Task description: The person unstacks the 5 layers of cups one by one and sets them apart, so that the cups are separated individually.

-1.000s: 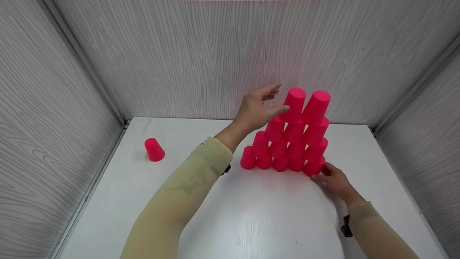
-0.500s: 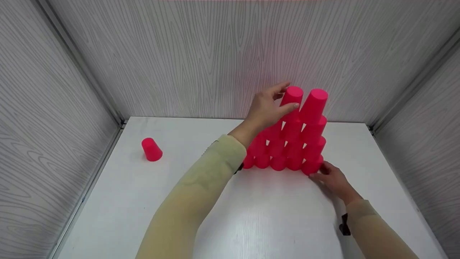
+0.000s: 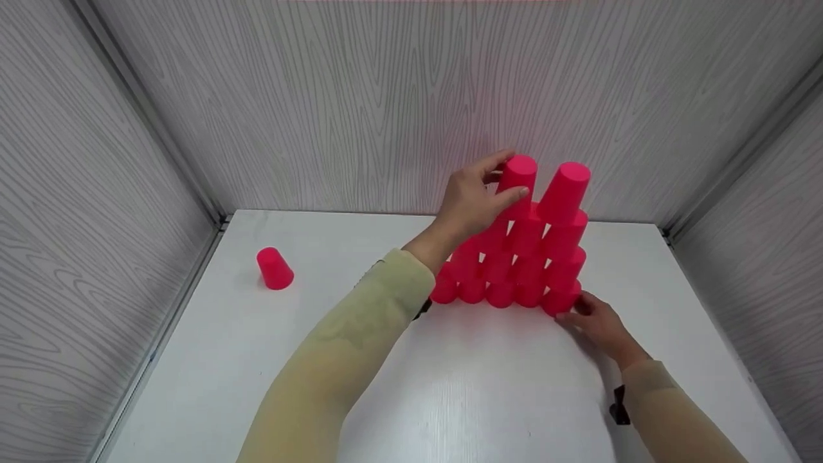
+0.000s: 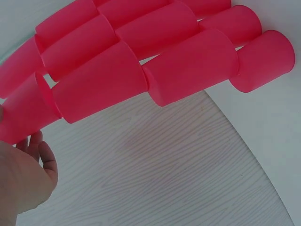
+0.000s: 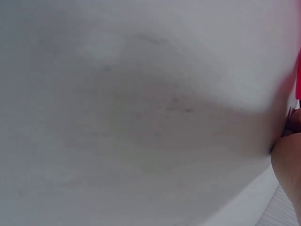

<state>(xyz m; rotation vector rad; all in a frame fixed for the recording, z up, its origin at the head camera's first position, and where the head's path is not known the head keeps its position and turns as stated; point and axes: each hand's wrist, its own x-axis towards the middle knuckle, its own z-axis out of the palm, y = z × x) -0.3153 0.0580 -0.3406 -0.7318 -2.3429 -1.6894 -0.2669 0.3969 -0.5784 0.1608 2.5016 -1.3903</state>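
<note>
Upside-down pink-red plastic cups stand in a stepped pyramid on the white table. With thumb and fingers spread around it, my left hand (image 3: 472,199) grips the left cup of the top row (image 3: 519,173). In the left wrist view this held cup (image 4: 28,110) sits at the end of the row below, its rim close against a neighbouring cup (image 4: 101,82). The other top cup (image 3: 567,186) stands apart to the right. Low at the right, my right hand (image 3: 601,325) holds the end cup of the bottom row (image 3: 560,299) between thumb and fingers. My left forearm hides the pyramid's lower left.
A single upside-down cup (image 3: 275,269) stands on the left part of the white table (image 3: 212,360). Grey wood-grain panels (image 3: 360,109) enclose the table at the back and both sides. The right wrist view shows mostly tabletop (image 5: 141,117).
My left hand has moved right onto the left top cup and taken hold of it. That cup has shifted slightly left, widening the gap to its neighbour. My right hand has stayed put.
</note>
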